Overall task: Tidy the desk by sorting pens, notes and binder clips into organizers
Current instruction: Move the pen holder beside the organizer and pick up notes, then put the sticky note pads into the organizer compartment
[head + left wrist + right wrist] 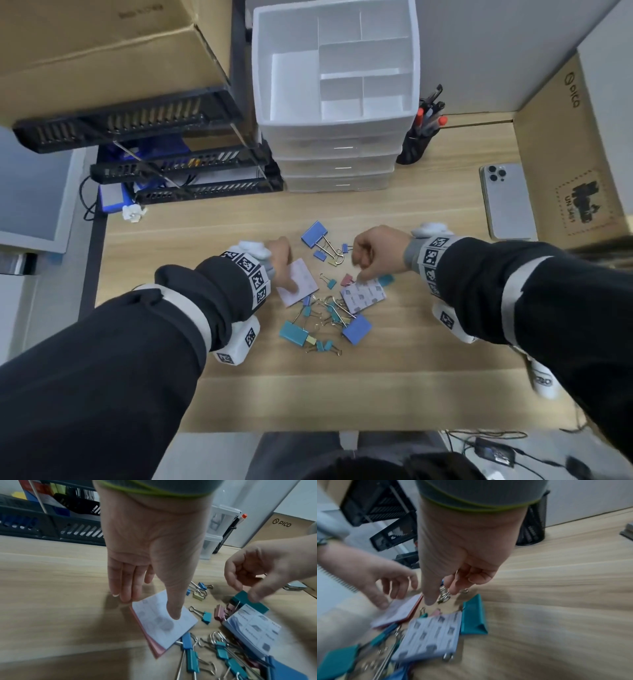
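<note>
In the head view, a scatter of binder clips (325, 315) is seen on the bench (428, 205) between the two hands, with two pads of notes among them. The pink-edged pad (301, 279) is pressed down by the thumb of the left hand (282, 263); the printed pad (364, 295) lies beneath the right hand (373, 251). The white drawer organizer (337, 68) at the back is seen with every top compartment bare, while pens (430, 118) are already stood in the black mesh cup (416, 144). The pens therefore appear sorted; notes and clips are judged wholly left to do.

In the left wrist view, the left hand's thumb is laid on the pink-edged pad's top sheet and its straight fingers (126, 586) are set at the pad's far edge, so a lift seems to be prepared.

In the right wrist view, the right hand's fingers are curled over the clips, the thumb pointing down just above the printed pad; whether anything is pinched cannot be told through the blur.
</note>
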The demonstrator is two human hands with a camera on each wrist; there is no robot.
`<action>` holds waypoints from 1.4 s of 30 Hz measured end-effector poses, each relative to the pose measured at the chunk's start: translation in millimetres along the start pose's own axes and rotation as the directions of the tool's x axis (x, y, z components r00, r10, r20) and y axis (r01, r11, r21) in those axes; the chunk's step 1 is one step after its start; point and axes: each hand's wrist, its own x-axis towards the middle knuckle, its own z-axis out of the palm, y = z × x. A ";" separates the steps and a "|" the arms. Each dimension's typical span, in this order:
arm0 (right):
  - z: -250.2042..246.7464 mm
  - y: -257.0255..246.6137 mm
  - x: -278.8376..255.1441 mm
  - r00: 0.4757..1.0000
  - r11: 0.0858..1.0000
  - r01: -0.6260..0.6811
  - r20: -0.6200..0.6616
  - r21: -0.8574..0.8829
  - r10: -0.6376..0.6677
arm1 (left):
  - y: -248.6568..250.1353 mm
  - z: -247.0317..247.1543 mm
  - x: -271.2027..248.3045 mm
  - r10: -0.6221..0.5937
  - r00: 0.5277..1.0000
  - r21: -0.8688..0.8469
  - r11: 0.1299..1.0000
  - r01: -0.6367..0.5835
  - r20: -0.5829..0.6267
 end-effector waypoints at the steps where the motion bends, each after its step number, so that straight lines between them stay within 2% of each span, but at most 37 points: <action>1: 7.8 -2.3 -1.6 1.000 0.999 0.018 0.018 -0.051 -0.017 | 0.1 2.6 -2.6 0.004 1.000 -0.004 1.000 -0.004 -0.020; 7: 40.3 -3.1 -6.6 0.997 0.915 0.081 0.044 -0.396 -0.070 | 3.2 28.1 -11.0 0.001 0.998 0.027 1.000 0.001 -0.059; 12: 49.3 1.2 -10.3 0.996 0.898 0.068 -0.017 -0.435 -0.084 | 1.5 38.4 -13.8 0.005 0.994 0.089 0.996 0.005 -0.108; 18: 51.3 4.0 -15.6 0.992 0.925 0.060 -0.076 -0.375 -0.096 | -2.2 36.3 -18.1 0.053 0.997 0.136 0.990 -0.046 -0.050; 22: 41.6 -5.1 -20.6 0.999 0.961 0.031 -0.022 -0.275 -0.039 | -12.3 36.7 -20.7 0.108 0.993 -0.100 0.989 -0.113 -0.050; 25: 34.6 -18.5 -23.7 0.995 0.966 0.060 -0.059 -0.252 -0.077 | -16.5 33.5 -30.9 0.149 0.989 -0.200 0.968 -0.150 -0.022; 27: 30.1 -26.4 -23.6 0.994 0.985 0.061 -0.078 -0.164 -0.074 | -15.4 30.0 -36.1 0.196 0.981 -0.272 0.943 -0.190 -0.007; 31: 21.3 -43.1 -26.9 0.995 0.996 0.061 -0.082 0.058 -0.056 | -13.1 10.1 -51.4 0.274 0.961 -0.338 0.902 -0.268 -0.033; 34: 13.6 -50.1 -28.1 0.998 0.997 0.041 -0.047 0.064 -0.038 | -11.4 -6.9 -59.0 0.294 0.954 -0.347 0.890 -0.296 -0.059; 38: 0.3 -60.5 -33.6 0.999 0.993 0.039 0.022 0.113 -0.041 | -13.8 -24.5 -69.3 0.292 0.949 -0.471 0.826 -0.311 -0.116; 42: -10.9 -73.8 -35.7 0.997 0.985 0.057 -0.064 0.165 -0.047 | -11.4 -34.0 -73.5 0.315 0.942 -0.565 0.759 -0.323 -0.116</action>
